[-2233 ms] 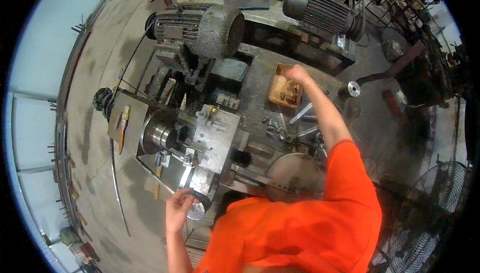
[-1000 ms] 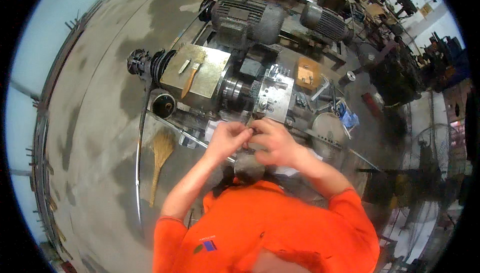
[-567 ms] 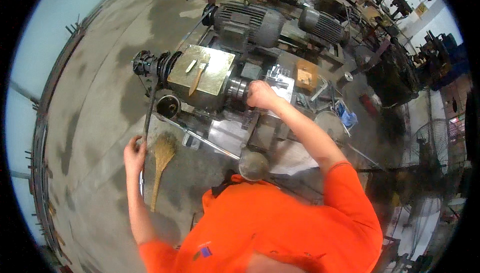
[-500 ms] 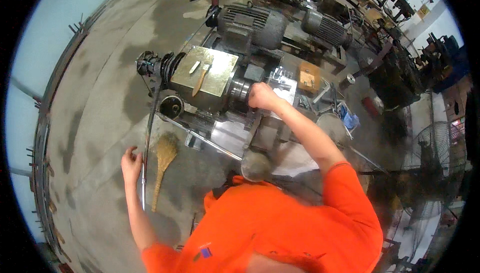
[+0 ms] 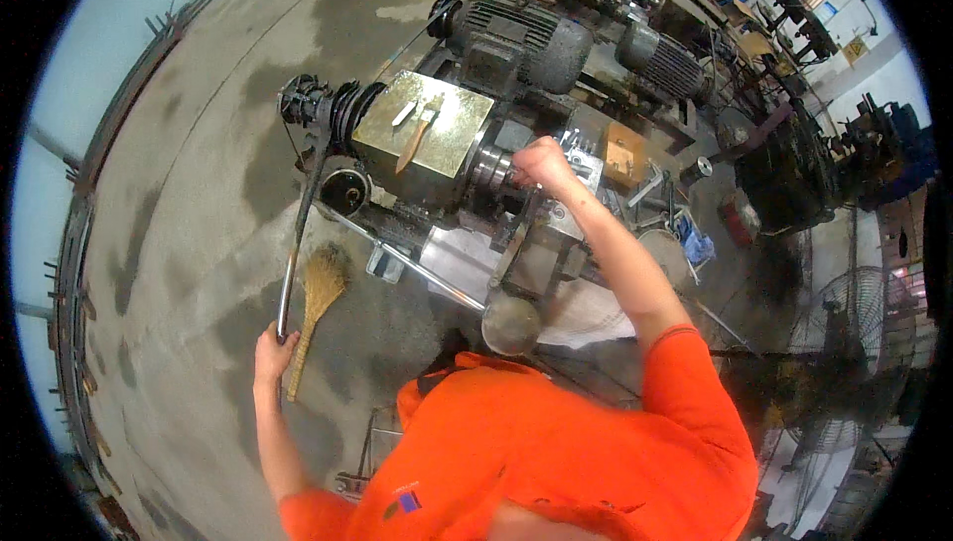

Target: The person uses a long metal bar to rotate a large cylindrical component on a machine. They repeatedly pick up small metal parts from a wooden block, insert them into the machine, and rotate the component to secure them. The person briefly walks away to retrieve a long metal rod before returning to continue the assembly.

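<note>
"Where's the left hand (image 5: 275,353)?"
"Wrapped round the lower end of the long lever (image 5: 290,283), just beside the straw broom (image 5: 324,281)!"
"And the right hand (image 5: 541,162)?"
"Curled right at the spindle chuck (image 5: 490,167); what it pinches, I can't tell!"

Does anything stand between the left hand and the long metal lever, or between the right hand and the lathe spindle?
Nothing visible does. The left hand grips the long metal lever near its lower end; the straw broom lies beside it, not between. The right hand is at the lathe spindle; exact contact is hidden.
</note>
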{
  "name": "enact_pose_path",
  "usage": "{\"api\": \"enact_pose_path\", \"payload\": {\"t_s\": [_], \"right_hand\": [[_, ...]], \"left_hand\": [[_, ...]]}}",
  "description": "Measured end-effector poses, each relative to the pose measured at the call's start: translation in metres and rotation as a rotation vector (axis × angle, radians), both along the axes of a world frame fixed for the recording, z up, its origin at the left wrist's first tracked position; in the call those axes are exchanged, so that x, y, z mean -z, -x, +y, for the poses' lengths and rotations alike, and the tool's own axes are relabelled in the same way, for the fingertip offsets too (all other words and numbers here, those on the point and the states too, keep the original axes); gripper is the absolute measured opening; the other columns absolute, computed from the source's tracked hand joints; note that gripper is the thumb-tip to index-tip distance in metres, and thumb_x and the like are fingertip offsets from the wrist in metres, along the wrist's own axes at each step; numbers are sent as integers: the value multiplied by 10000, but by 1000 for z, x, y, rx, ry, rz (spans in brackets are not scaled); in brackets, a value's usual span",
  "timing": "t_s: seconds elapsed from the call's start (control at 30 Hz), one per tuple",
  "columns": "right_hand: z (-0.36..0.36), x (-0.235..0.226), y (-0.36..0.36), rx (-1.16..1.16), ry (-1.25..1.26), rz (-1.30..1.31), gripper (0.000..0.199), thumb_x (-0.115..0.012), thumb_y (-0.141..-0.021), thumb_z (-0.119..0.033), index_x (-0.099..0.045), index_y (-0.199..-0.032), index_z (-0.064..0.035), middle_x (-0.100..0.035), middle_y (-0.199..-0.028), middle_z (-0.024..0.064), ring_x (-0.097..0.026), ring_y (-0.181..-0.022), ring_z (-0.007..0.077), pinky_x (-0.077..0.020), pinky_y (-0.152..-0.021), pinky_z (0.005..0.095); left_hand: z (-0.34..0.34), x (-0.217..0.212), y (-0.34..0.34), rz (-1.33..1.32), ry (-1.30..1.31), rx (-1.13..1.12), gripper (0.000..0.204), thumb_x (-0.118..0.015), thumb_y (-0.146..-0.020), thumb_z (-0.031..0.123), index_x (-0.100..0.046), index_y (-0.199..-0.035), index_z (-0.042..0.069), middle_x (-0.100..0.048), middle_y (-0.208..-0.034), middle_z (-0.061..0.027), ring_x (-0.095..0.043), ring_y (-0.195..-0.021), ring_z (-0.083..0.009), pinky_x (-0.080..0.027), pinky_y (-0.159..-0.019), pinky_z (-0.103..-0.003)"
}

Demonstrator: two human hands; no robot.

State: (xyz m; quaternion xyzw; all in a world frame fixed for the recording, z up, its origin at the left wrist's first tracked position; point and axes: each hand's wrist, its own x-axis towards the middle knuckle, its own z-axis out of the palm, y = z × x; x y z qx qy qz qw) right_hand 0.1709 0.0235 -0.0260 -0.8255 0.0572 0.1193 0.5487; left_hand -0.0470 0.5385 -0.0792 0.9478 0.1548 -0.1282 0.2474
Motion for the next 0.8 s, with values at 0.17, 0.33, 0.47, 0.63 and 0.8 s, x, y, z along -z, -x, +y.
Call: {"api": "enact_pose_path", "payload": {"t_s": [0.17, 0.33, 0.47, 0.63, 0.8], "right_hand": [[6, -11, -4, 147, -216, 84, 239, -574, -686, -138, -536, -550, 55, -566, -531, 127, -609, -469, 225, -475, -388, 312], [14, -10, -3, 154, -284, 13, 192, -563, -696, -116, -519, -594, 40, -510, -508, 93, -590, -450, 216, -472, -379, 319], [19, -17, -1, 207, -332, 30, 171, -577, -691, -106, -534, -671, 58, -531, -574, 103, -571, -434, 236, -465, -378, 334], [8, 2, -3, 166, -273, -28, 388, -604, -681, -105, -488, -979, 115, -553, -679, 143, -590, -480, 274, -490, -409, 360], [19, -10, -3, 187, -204, 35, 183, -543, -731, -114, -556, -756, 68, -557, -652, 154, -585, -478, 241, -523, -419, 348]], "left_hand": [[-8, 18, 0, -200, -286, -37, 191, -549, -653, 61, -604, -832, 28, -592, -701, -206, -571, -709, -388, -457, -668, -452], [38, 19, -14, -287, -631, 114, 99, -584, -617, 79, -515, -684, 55, -579, -656, -151, -574, -613, -345, -451, -567, -441], [50, 18, -29, -313, -619, 120, 88, -569, -632, 60, -505, -691, 49, -575, -693, -141, -572, -618, -342, -457, -568, -435], [52, 25, -25, -366, -551, 192, 159, -589, -629, 53, -514, -768, 61, -569, -707, -135, -580, -638, -321, -459, -560, -418], [158, 24, -78, -339, -786, 278, 251, -641, -589, 90, -498, -795, 76, -565, -691, -102, -583, -630, -289, -454, -559, -392]]}}
